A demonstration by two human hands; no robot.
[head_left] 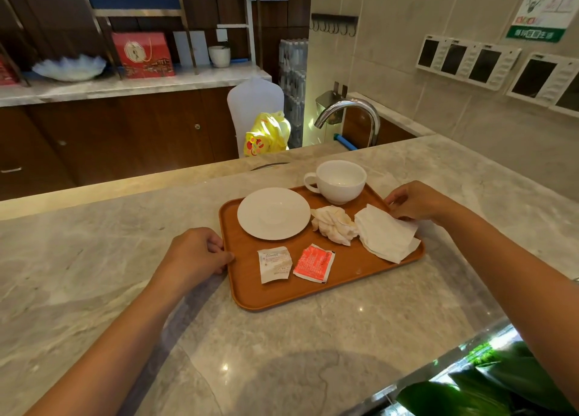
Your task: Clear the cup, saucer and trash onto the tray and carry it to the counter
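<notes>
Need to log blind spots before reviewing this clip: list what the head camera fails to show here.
- Right hand fingertips: tucked behind the flat napkin, so its grip on the tray is unclear.
- Cup bottom: the near wall hides most of it.
- Print on the white packet and red packet: too small to read.
- Sink: blocked by the counter edge.

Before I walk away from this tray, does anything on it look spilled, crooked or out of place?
Nothing spilled. The white ceramic cup stands upright and looks empty, apart from the round white saucer. One oddity: the flat white paper napkin overhangs the right rim of the orange-brown tray, under the right hand. The left hand holds the opposite edge.
</notes>
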